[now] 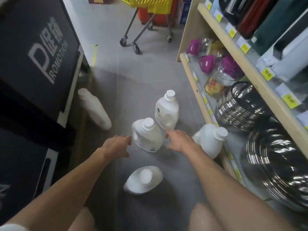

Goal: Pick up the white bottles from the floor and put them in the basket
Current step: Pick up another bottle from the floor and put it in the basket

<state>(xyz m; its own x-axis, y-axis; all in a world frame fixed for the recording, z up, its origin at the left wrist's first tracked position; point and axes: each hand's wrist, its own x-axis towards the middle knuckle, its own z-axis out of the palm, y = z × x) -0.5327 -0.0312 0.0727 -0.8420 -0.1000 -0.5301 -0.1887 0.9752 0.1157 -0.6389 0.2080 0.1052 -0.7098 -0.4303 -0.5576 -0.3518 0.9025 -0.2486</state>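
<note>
Several white bottles stand or lie on the grey floor. A handled jug (147, 135) stands in the middle, between my hands. My left hand (117, 145) is open just left of it, fingers spread. On the jug's right side my right hand (178, 140) is open too, its fingertips at the jug's edge. A second jug (166, 110) stands behind it. Another jug (210, 139) leans by the shelf at the right. One bottle (144, 180) stands nearest me, and a tall slim bottle (95, 110) lies at the left. The yellow basket (150, 3) sits on a wheeled trolley far up the aisle.
A black promotion stand (38, 64) walls the aisle's left side. At the right a wooden shelf (196, 84) carries glass jars with purple lids and stacks of steel bowls (240, 107). The trolley's wheels (136, 48) rest on the floor ahead. My knees show at the bottom edge.
</note>
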